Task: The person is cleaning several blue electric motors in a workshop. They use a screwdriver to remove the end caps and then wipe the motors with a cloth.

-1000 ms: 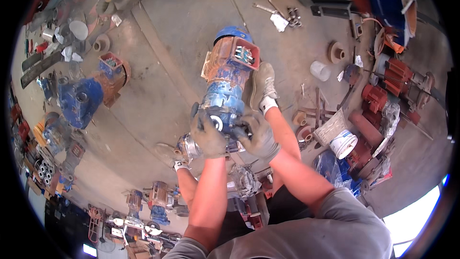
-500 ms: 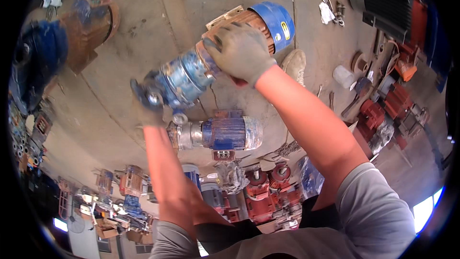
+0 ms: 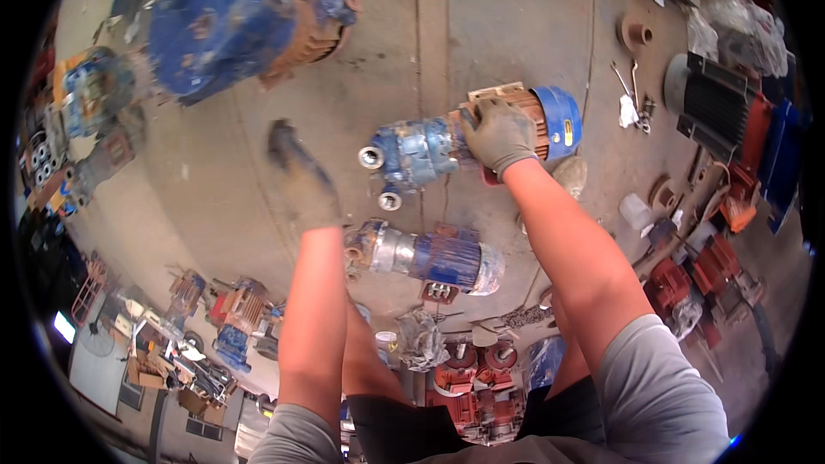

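A pump with an electric motor lies on the floor in front of me. It has a blue, paint-worn pump end [image 3: 417, 150] with two round metal ports, a rusty finned motor body [image 3: 524, 103] and a blue fan cover [image 3: 560, 120]. My gloved right hand [image 3: 501, 136] is closed over the motor body, its fingers curled on the top. To the left of the ports, apart from the pump, my gloved left hand [image 3: 302, 179] is blurred by motion. Its dark-tipped fingers look stretched out, and no object shows in it.
A smaller blue motor pump [image 3: 447, 259] lies nearer me. At the far left stands a large blue machine [image 3: 215, 21] with a rusty motor. Wrenches [image 3: 627, 82] lie on the floor to the right, beside a black finned motor [image 3: 713, 103]. Red machines [image 3: 485, 387] stand near my legs.
My left hand has let go of the pump end and moved away to its left. The pump has turned more level, and my right hand stays on its motor. The view has shifted left.
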The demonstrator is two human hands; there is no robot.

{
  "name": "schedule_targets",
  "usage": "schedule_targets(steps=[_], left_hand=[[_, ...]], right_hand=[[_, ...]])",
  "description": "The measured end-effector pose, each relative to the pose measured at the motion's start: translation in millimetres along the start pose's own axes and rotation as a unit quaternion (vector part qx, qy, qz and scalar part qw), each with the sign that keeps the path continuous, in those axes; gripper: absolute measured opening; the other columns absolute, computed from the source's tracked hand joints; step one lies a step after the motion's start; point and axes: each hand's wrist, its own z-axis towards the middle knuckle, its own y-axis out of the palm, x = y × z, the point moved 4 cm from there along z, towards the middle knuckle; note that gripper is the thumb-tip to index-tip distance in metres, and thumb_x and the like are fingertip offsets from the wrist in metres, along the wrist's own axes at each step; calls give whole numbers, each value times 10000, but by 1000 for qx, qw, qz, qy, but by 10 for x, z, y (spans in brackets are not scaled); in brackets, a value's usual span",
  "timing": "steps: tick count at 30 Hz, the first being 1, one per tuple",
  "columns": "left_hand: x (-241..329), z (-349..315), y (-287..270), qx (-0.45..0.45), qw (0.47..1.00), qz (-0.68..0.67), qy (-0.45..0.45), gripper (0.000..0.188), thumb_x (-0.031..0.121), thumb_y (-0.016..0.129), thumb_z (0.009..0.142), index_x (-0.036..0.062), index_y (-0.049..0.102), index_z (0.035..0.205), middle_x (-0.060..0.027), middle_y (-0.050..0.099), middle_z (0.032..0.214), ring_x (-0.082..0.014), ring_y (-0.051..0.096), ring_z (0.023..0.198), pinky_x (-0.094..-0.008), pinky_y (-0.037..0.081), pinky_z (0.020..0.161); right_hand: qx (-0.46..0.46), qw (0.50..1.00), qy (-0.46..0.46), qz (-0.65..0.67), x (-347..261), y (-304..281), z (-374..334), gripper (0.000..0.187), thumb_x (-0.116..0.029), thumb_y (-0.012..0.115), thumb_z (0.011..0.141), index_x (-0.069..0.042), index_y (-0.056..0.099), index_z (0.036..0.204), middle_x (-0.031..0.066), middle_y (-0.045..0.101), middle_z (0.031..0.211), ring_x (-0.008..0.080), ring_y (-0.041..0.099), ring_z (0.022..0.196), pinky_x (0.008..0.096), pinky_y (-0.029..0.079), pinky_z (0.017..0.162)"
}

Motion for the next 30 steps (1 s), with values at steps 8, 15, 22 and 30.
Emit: schedule_targets(steps=[8,15,22,30], left_hand=[[2605,1581,-913,33,997,49,52,667,491,514,1113,5,507,1570,-261,559,1562,-406,538,1455,-514,406,1227],[2543,1906,-378,24,970,234,-55,675,635,405,1066,133,623,1462,-273,729,1322,-486,690,1240,-581,526,1044],[2583,1936,-407,24,967,233,-104,575,563,543,1075,88,669,1374,-219,666,1384,-427,687,1247,-540,570,1019],[2565,2045,-543,10,971,212,-107,507,468,604,1056,96,644,1399,-216,633,1432,-433,653,1290,-519,569,1030]], right_hand=[[-126,990,60,35,-154,-151,55,617,-588,616,1016,-69,740,1327,210,734,1359,403,693,1271,510,537,1069],[100,933,29,344,-384,-699,978,588,-475,606,1098,-27,610,1479,292,611,1516,455,627,1357,498,505,1144],[248,930,-221,158,-3508,-2740,1768,531,-518,651,1001,-74,773,1265,225,776,1242,406,701,1211,486,522,1082],[-135,977,-148,-74,-4224,-2738,1823,587,-592,525,1053,-103,824,1179,225,794,1206,395,761,1133,515,564,1018]])
